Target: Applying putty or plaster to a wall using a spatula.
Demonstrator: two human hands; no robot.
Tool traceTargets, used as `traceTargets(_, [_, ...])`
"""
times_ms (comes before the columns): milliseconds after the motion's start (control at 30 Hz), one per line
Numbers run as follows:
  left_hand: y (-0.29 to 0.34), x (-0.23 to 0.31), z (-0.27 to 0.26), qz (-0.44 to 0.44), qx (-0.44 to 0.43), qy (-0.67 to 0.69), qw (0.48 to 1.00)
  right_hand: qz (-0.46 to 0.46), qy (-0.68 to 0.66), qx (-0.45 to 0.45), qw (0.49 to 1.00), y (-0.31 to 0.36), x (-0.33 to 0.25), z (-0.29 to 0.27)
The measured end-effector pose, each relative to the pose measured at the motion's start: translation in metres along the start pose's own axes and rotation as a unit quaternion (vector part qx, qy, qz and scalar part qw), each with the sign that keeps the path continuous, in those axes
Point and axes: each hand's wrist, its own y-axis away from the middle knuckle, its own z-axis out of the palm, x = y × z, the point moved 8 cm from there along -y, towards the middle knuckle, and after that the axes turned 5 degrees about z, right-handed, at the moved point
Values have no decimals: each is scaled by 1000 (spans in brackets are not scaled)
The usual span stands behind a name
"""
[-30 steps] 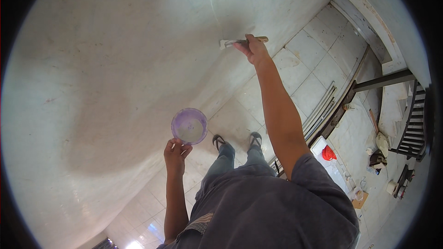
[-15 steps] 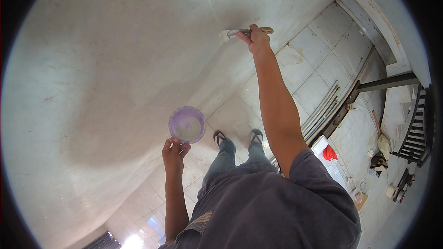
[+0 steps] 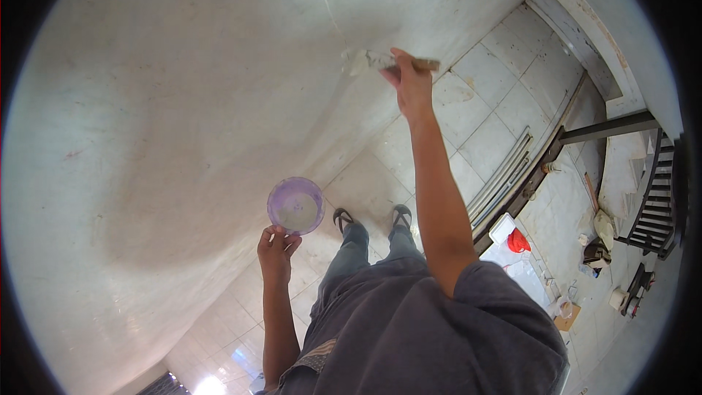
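Note:
My left hand (image 3: pixel 277 246) grips the lower rim of a purple plastic bowl (image 3: pixel 295 205), which has a pale, whitish paste inside. My right hand (image 3: pixel 412 86), fingers closed, is wrapped round a putty knife (image 3: pixel 395 63) with a worn wooden handle. The knife's blade is smeared with whitish paste and lies close to the pale wall (image 3: pixel 205 88). Some wet-looking paste shows on the wall by the blade tip. A thin light line runs up the wall from there. Motion blurs the knife a little.
Pale floor tiles (image 3: pixel 468 113) meet the wall on the right. Several metal pipes (image 3: pixel 504 175) lie along a dark ledge. Beyond them are a red item (image 3: pixel 518 240) on a white board, a dark slatted railing (image 3: pixel 651 197) and scattered odds and ends.
My right hand and the putty knife have moved slightly down and toward me, and the knife has tilted. My left hand still holds the bowl in nearly the same place.

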Motion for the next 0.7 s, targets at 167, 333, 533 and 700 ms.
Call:
traceTargets(167, [-4, -1, 0, 0, -8, 4, 1000, -73, -91, -15, 993, 35, 19, -6])
traceTargets(333, [-6, 5, -7, -6, 3, -5, 1000, -115, -70, 57, 989, 54, 31, 1])
traceTargets(533, [-20, 0, -24, -20, -16, -21, 999, -249, 86, 123, 957, 73, 39, 30])
traceTargets(700, [-29, 10, -35, -27, -27, -51, 998, -423, 194, 166, 870, 89, 39, 68])
